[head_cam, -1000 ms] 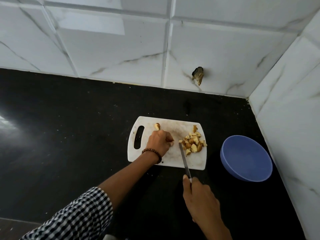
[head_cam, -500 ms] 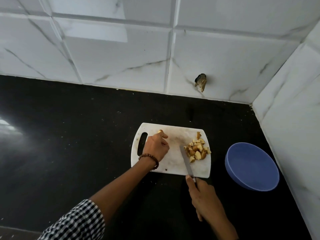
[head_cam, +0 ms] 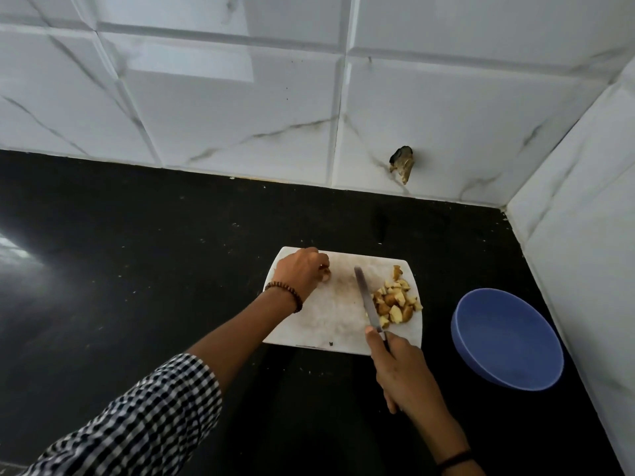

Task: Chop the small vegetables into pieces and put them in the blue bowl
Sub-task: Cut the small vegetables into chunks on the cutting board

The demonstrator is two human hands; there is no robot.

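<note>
- While my left hand (head_cam: 302, 273) curls round a small vegetable (head_cam: 325, 274) at the board's (head_cam: 330, 321) left, my right hand (head_cam: 402, 369) grips the knife (head_cam: 366, 297) beside the chopped pile (head_cam: 395, 302).
- Risk, I judge: a hasty sweep spills pieces short of the blue bowl (head_cam: 508, 338).

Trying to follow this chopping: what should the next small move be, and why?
Probably bring the knife across to the small vegetable the left hand holds and cut it: it sits apart, while the chopped pile lies right of the blade.

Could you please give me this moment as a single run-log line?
left hand holds vegetable on board | right hand grips knife beside chopped pieces | bowl empty
</note>
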